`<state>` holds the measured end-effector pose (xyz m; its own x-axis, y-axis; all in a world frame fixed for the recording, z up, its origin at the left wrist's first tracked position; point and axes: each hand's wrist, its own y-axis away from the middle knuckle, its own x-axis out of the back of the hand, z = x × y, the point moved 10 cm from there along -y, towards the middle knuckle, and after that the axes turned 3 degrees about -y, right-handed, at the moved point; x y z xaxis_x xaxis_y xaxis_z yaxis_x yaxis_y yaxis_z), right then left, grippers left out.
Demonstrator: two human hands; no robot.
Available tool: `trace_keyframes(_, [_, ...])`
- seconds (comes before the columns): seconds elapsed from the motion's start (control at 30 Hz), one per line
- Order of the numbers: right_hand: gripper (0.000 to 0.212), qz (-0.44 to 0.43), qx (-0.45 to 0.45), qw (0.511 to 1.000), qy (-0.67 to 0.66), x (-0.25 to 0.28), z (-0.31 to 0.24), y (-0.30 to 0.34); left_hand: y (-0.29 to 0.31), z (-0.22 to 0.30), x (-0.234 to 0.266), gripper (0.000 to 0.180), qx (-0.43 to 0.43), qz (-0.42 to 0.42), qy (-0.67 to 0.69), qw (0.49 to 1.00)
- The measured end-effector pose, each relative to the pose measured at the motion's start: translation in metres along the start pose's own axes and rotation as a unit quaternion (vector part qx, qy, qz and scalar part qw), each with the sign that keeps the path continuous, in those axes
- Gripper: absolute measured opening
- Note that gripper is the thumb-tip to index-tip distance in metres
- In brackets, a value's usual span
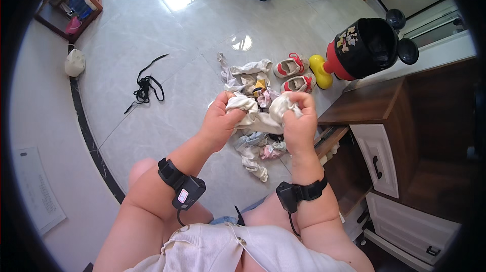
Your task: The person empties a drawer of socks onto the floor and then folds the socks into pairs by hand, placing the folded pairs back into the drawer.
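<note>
In the head view, both hands are clamped on white cloth (266,121) at the middle of the frame: the left hand (221,120) grips one bunched part, the right hand (299,125) another, with a slack span between them. Whether it is all one piece, I cannot tell. It is held over a pile of crumpled small garments (250,153) on the floor. Handling it well probably means keeping the thumbs on top, lifting it clear of the pile, and easing out the folds without tugging.

At the upper right, a black-and-red mouse-eared bin (346,42) tilts its dark opening this way; its contents cannot be made out. At the right, a brown-topped cabinet (364,104) has an open compartment with pale items (332,151) at its edge. In the upper left, a wooden shelf (53,29) holds blue (78,3) and pink things (74,25).
</note>
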<state>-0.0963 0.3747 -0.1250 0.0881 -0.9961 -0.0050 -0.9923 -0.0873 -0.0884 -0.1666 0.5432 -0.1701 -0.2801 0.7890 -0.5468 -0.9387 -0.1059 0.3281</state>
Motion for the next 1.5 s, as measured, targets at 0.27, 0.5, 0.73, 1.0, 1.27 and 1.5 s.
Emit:
trace_keyframes(0.27, [0.025,-0.223,-0.274,0.936,-0.006,-0.056,0.040,0.042,0.005,0.009,-0.003,0.020,-0.068,-0.020,-0.174,0.982])
trace_keyframes(0.5, [0.017,-0.283,-0.178,0.937,-0.100,-0.079,-0.001,0.059,0.000,0.016,0.031,0.020,-0.111,0.111,-0.480,0.863])
trace_keyframes(0.73, [0.041,-0.077,0.005,0.947,0.311,-0.038,-0.013,0.023,0.019,0.048,-0.006,0.010,-0.250,0.087,-0.480,0.836])
trace_keyframes(1.0, [0.032,-0.009,0.061,0.925,0.376,-0.022,-0.006,0.006,0.045,0.060,-0.059,0.014,-0.352,-0.100,-0.391,0.845])
trace_keyframes(1.27, [0.022,-0.092,0.187,0.941,0.266,-0.052,-0.041,0.029,0.008,0.019,0.002,0.014,-0.097,0.067,-0.417,0.901])
trace_keyframes(1.5, [0.020,-0.221,-0.028,0.975,-0.015,-0.072,-0.025,0.072,0.002,0.032,0.014,0.010,-0.155,0.130,-0.466,0.861])
